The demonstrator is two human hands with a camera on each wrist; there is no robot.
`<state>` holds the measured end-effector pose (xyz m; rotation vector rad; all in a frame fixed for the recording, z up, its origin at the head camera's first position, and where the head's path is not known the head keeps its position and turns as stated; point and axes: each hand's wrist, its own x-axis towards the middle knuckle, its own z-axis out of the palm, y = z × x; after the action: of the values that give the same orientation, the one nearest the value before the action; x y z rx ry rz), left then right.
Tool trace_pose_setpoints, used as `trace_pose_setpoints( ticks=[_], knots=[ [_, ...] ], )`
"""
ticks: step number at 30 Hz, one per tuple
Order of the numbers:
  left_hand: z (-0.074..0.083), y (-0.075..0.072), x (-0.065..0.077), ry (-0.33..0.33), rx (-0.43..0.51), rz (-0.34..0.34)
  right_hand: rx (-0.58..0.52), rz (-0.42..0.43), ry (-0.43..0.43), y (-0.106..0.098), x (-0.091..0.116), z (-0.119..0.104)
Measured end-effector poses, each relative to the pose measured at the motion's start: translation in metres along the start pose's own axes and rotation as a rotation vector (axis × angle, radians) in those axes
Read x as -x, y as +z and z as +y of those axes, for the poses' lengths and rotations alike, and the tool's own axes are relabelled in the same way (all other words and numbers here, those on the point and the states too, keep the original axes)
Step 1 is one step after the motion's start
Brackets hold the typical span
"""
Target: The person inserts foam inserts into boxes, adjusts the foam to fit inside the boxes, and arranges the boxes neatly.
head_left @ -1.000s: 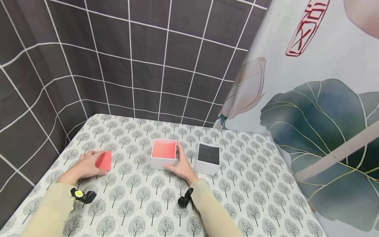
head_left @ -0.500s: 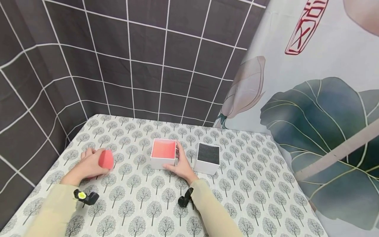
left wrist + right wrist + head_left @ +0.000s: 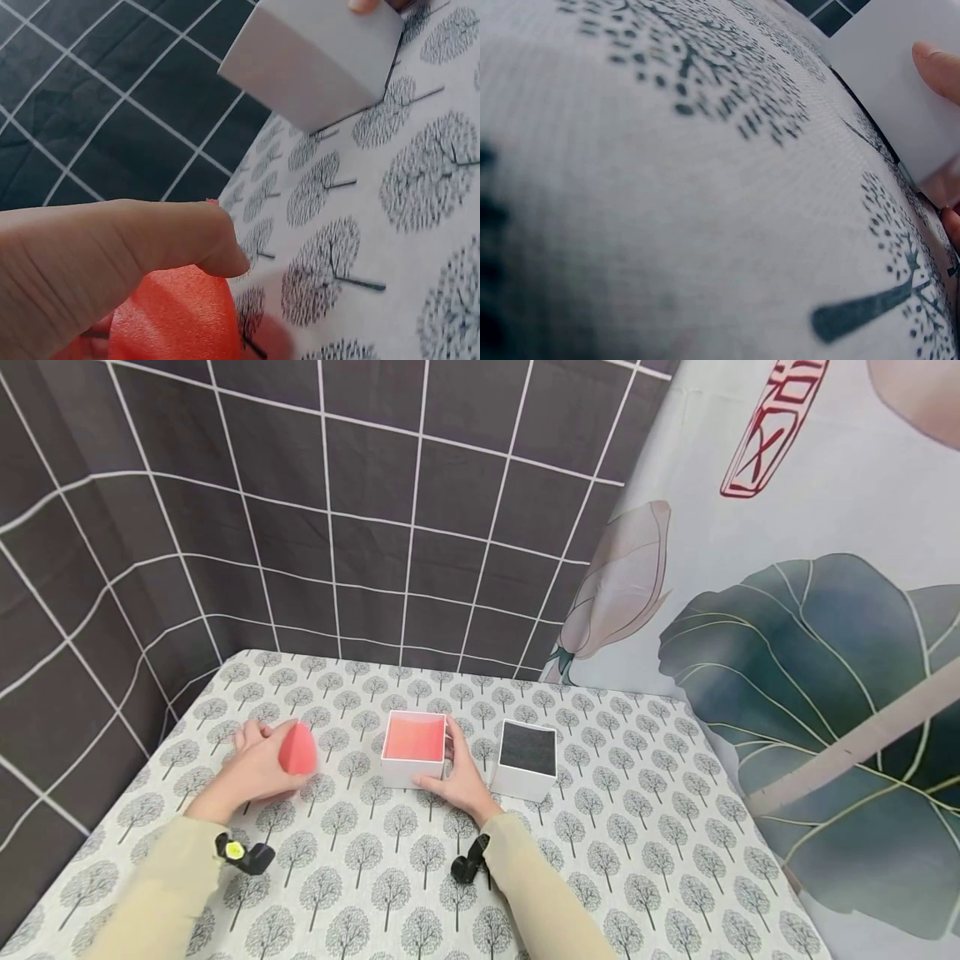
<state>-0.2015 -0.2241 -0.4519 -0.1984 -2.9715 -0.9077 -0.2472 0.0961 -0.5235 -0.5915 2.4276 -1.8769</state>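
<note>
My left hand (image 3: 257, 768) holds a thin red sheet (image 3: 300, 750), bent into a curve, low over the cloth at the left. In the left wrist view the thumb lies across the red sheet (image 3: 176, 319); the other fingers are mostly hidden behind it. Right of it stands a white box (image 3: 405, 774) with a red surface (image 3: 414, 737) just inside its rim. My right hand (image 3: 465, 781) grips this box by its right side, thumb on the front wall. The right wrist view shows the thumb (image 3: 939, 69) against the white wall.
A second white box (image 3: 522, 787), with a black surface (image 3: 528, 749) inside, stands just right of my right hand. Tree-patterned cloth (image 3: 390, 893) covers the table. A dark gridded curtain (image 3: 375, 552) hangs behind, and a flower-printed one (image 3: 810, 677) at the right.
My left hand has moved right and slightly up with the red sheet, nearer the box. The sheet went from nearly flat to curved. The right hand and both boxes have stayed put.
</note>
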Motion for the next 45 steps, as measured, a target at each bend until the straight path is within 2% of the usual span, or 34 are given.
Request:
trace_pose_setpoints(
  ticks=[3, 9, 12, 27, 33, 39, 45],
  knots=[
    [0.007, 0.002, -0.004, -0.006, 0.009, -0.004, 0.005, -0.003, 0.007, 0.0, 0.001, -0.002],
    [0.024, 0.003, -0.008, -0.022, 0.049, -0.009, -0.007, -0.018, -0.014, -0.003, 0.007, -0.027],
    [0.034, 0.003, -0.009, -0.008, 0.08, -0.014, 0.007, -0.02, -0.005, -0.004, 0.008, -0.035],
    [0.072, 0.002, -0.02, 0.09, 0.036, -0.02, 0.009, -0.022, 0.015, -0.004, 0.007, -0.032],
    [0.086, 0.004, -0.025, 0.135, 0.006, -0.07, 0.0, -0.019, 0.004, -0.004, 0.007, -0.031],
    [0.103, 0.006, -0.031, 0.214, 0.01, -0.107, 0.001, -0.034, -0.005, -0.004, 0.007, -0.033],
    [0.116, 0.01, -0.04, 0.267, -0.054, -0.126, 0.029, -0.039, -0.014, -0.005, 0.007, -0.034]
  ],
)
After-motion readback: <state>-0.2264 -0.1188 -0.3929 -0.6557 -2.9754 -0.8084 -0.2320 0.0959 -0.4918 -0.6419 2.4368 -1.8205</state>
